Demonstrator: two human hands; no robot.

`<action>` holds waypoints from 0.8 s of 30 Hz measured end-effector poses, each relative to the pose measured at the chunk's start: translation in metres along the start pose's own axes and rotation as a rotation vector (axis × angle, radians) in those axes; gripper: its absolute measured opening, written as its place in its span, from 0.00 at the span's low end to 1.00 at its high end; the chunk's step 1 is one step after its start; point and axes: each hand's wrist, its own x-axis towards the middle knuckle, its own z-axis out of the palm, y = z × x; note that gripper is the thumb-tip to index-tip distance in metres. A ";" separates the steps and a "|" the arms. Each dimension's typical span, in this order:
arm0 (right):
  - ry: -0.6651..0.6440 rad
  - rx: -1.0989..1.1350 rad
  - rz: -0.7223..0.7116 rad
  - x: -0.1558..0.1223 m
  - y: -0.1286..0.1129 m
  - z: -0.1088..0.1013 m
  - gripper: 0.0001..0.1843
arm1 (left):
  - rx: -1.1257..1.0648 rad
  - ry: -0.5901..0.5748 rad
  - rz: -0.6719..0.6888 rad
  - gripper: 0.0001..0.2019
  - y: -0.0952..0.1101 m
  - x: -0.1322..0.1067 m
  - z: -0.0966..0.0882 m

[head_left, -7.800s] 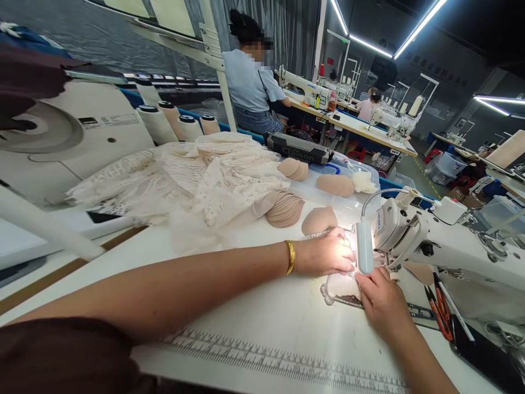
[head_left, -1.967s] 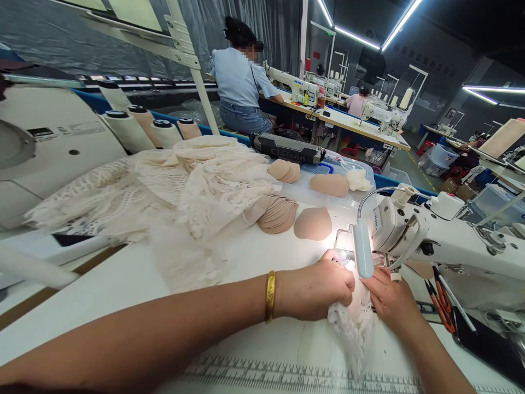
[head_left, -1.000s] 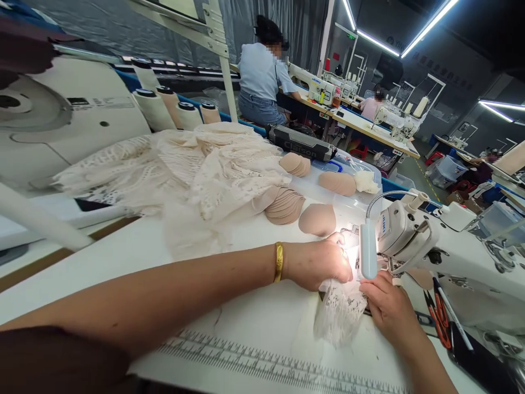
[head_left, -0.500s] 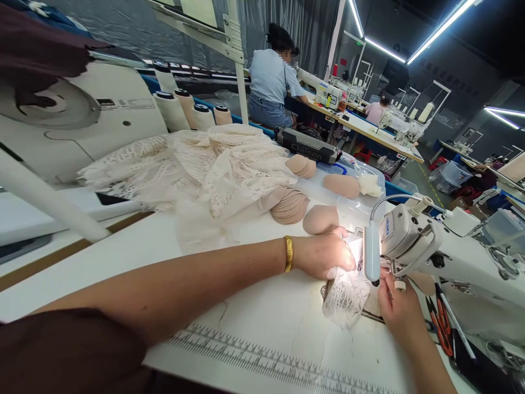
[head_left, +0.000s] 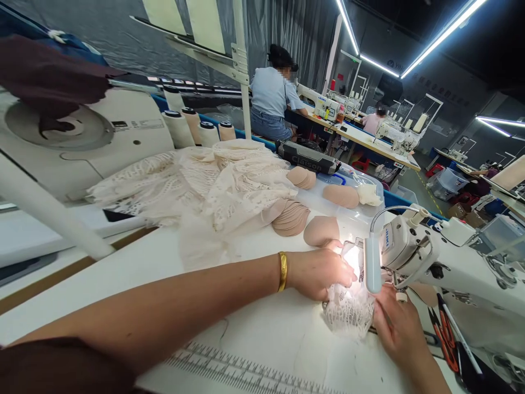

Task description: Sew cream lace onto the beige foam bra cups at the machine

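White lace fabric [head_left: 348,312] lies bunched under the lit head of a sewing machine [head_left: 414,251]. My left hand [head_left: 318,272], with a gold bangle at its wrist, has its fingers closed on the lace's upper left edge. On the other side, my right hand [head_left: 396,317] touches the lace's right edge, its fingers curled and partly behind the lamp [head_left: 372,264]. What those fingertips hold, if anything, is hidden. A beige pad [head_left: 322,230] lies just beyond my left hand, next to a fanned stack of beige pads [head_left: 290,218].
A heap of cream lace [head_left: 221,186] covers the table's back left, near thread cones [head_left: 208,134]. Orange-handled scissors [head_left: 445,334] lie right of my right hand. A printed ruler [head_left: 229,366] runs along the front. A seated person [head_left: 271,93] works at another table.
The view has tilted up slightly, so the table sits lower. My right hand has shifted a little left against the lace, which now spreads wider. My left hand keeps its hold.
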 end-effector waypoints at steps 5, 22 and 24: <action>-0.097 0.069 -0.116 0.006 -0.019 0.001 0.21 | 0.024 -0.026 -0.035 0.10 0.005 -0.003 0.001; -0.071 -0.099 0.000 0.001 0.004 0.013 0.13 | 0.132 -0.071 -0.191 0.22 0.026 -0.005 0.001; -0.089 -0.088 0.058 -0.002 0.011 0.008 0.13 | 0.106 -0.078 -0.140 0.20 0.024 -0.006 -0.003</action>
